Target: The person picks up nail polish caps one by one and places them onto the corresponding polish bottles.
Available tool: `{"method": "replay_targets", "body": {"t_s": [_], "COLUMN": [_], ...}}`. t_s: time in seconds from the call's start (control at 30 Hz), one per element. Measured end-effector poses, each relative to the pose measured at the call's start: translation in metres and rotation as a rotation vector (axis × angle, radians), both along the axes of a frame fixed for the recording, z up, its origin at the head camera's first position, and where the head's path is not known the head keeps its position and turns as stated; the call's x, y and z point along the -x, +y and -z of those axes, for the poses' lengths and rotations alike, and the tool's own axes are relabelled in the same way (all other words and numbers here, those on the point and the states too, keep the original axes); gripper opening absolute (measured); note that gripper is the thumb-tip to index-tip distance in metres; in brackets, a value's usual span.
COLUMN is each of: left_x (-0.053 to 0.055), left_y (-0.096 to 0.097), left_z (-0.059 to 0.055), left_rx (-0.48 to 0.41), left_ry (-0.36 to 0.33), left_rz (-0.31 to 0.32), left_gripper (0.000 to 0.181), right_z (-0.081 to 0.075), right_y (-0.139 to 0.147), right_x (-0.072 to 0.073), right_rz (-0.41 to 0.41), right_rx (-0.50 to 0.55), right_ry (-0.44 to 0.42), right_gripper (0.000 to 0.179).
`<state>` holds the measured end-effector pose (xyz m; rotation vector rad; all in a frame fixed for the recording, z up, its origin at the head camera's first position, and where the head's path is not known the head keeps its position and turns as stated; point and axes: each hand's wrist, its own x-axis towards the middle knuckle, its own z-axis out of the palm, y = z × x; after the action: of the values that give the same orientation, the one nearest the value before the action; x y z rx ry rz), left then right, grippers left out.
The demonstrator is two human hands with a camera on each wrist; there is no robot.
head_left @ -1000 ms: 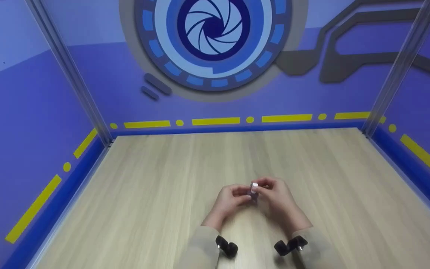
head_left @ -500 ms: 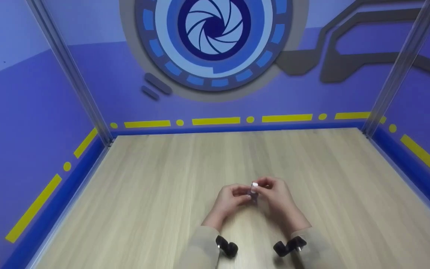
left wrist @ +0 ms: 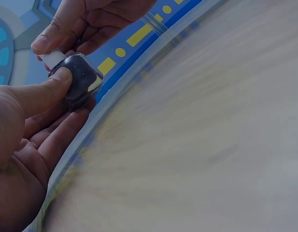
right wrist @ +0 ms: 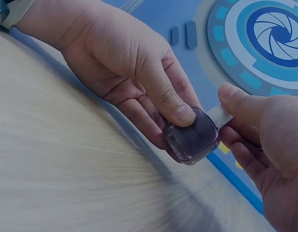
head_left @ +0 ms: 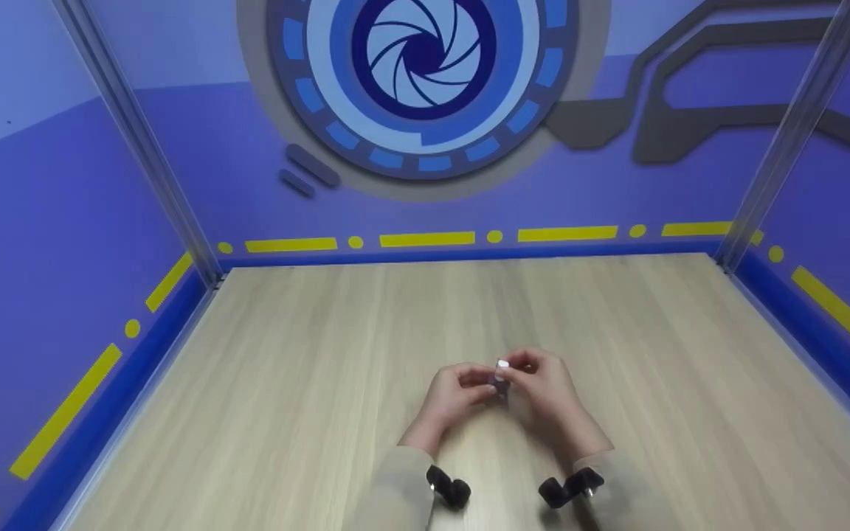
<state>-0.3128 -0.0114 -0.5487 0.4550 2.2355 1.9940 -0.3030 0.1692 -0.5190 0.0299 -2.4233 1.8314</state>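
My left hand [head_left: 451,397] holds a small glass nail polish bottle [left wrist: 83,79], its thumb flat against the front and fingers behind. Dark greyish-purple polish fills the clear, rounded-square glass, and faint lettering shows on it in the right wrist view. With thumb and fingers, my right hand [head_left: 549,391] pinches the white cap [right wrist: 220,117], which sits at the bottle's neck. Both hands meet above the wooden table. In the head view the cap points up, and the fingers hide much of the bottle.
The light wooden table [head_left: 307,369] spreads around the hands. Blue printed panels [head_left: 425,214] with yellow dashes wall it at the back and sides, with metal posts [head_left: 148,155] at the corners. Black wrist mounts [head_left: 448,488] sit on the sleeves.
The right wrist has shifted very slightly to the left. Both hands keep their hold on the bottle and cap, and the left hand stays in place.
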Motion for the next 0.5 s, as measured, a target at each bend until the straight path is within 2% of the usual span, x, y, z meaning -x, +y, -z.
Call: {"method": "replay_targets", "body": {"t_s": [0.27,0.5], "left_x": [0.0019,0.0020], "left_y": [-0.0007,-0.0012], "left_z": [0.0011,0.0010], "left_rx": [0.025,0.048], "left_ry": [0.006,0.026], "left_rz": [-0.008,0.009], "left_gripper": [0.026,0.031], "right_z": [0.0021,0.0036], "right_y": [-0.0022,-0.0023], "right_x": [0.0007,0.0007], "right_rz": [-0.001,-0.008], "right_rx": [-0.025,-0.032], "right_ry": [0.017,0.023], "right_gripper": [0.010,0.007]}}
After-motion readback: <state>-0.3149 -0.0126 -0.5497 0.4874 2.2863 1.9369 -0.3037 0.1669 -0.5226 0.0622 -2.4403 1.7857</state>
